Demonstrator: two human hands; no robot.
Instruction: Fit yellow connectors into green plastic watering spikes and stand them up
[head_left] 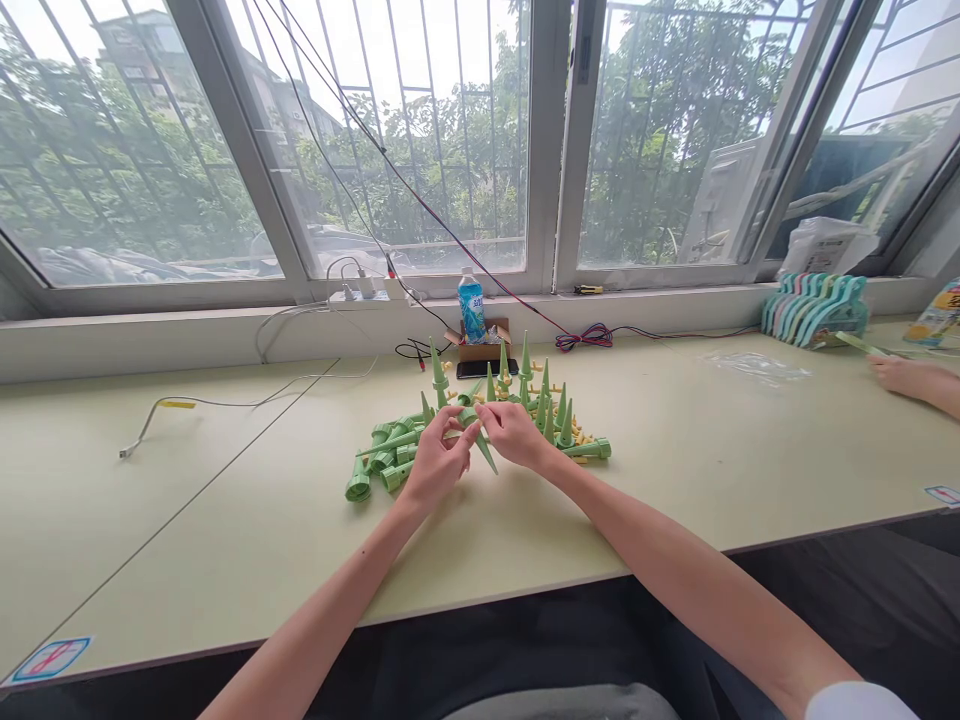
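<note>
My left hand [436, 462] and my right hand [513, 434] meet over the middle of the pale table [225, 520], both pinched on one green cone-shaped plastic spike [482, 447] whose tip points down toward me. Behind and right of my hands several green spikes [544, 400] stand upright, with small yellow pieces [583, 438] scattered among them. To the left lies a heap of green spikes on their sides [382, 460].
A blue-labelled bottle [472, 308], a small cardboard box [484, 348] and a dark phone [486, 369] sit near the window sill. Cables [247, 400] cross the table's left. Another person's hand [911, 378] rests at the right edge near a stack of pastel hangers [814, 308].
</note>
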